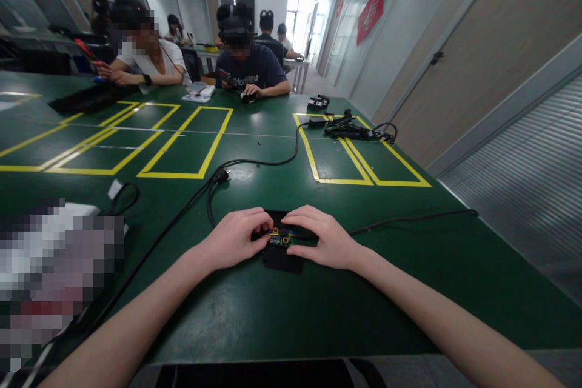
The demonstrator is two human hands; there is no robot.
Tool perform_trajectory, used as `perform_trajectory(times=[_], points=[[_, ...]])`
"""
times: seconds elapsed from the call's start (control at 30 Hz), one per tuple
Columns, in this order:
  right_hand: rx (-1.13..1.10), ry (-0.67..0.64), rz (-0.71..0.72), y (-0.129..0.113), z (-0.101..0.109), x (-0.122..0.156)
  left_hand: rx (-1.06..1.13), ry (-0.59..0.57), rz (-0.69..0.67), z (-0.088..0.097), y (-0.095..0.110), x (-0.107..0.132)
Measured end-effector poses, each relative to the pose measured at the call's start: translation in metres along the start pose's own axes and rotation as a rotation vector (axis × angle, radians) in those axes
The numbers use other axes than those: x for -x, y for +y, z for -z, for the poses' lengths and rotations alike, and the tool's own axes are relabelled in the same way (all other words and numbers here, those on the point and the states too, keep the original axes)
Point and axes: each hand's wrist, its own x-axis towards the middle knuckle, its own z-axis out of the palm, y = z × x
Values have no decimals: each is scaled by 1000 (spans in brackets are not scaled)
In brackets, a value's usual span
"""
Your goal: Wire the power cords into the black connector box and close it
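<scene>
A small green circuit board (pixel 278 240) with copper-ringed coils lies in front of me, with black casing pieces around it. My left hand (pixel 239 236) pinches the board's left end between thumb and fingers. From the other side, my right hand (pixel 325 236) curves around the right end, fingers along the far edge and thumb near the close edge. Its palm hides part of the board. A flat black casing piece (pixel 284 259) sticks out below the board, towards me. Behind it, a dark casing part (pixel 278 216) shows between my hands.
A black power cable with a plug (pixel 222 175) crosses the green table (pixel 364 309). Black adapters and cords (pixel 348 127) lie piled at the far right. Yellow tape rectangles (pixel 200 173) mark the surface. Two people (pixel 252 66) sit opposite, their hands on other items. A blurred package lies left.
</scene>
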Motion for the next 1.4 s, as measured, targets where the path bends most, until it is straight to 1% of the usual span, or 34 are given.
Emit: perform_trajectory(times=[0.07, 0.13, 0.2, 0.27, 0.33, 0.43, 0.5, 0.57, 0.7, 0.8, 0.9, 1.17, 1.27, 1.4], points=[[16, -32, -7, 4, 12, 1, 32, 12, -15, 0, 0, 0], [59, -111, -39, 8, 22, 2, 78, 32, -22, 1, 1, -1], [83, -185, -67, 11, 27, 3, 130, 56, -17, 3, 3, -1], [67, -216, -82, 12, 28, 4, 173, 69, -1, 5, 5, -1], [22, -200, -100, 10, 27, 4, 209, 71, 22, 9, 7, -2], [-63, -120, -123, 6, 27, 5, 278, 79, 51, 14, 10, -2], [-113, -94, -128, 3, 28, 5, 337, 70, 66, 16, 10, -2], [-153, -115, -123, 2, 30, 5, 398, 29, 77, 18, 10, -1], [-232, -195, -84, -1, 30, 5, 510, -99, 112, 18, 7, 1], [-293, -241, -83, -4, 27, 5, 544, -184, 152, 17, 6, 2], [-288, -268, -92, -4, 24, 5, 560, -245, 183, 16, 5, 2], [-216, -277, -110, -1, 19, 6, 581, -296, 200, 15, 4, 1], [-181, -252, -121, -1, 19, 6, 594, -322, 202, 15, 3, 1], [-178, -245, -114, 2, 20, 8, 614, -339, 251, 14, 0, 1]])
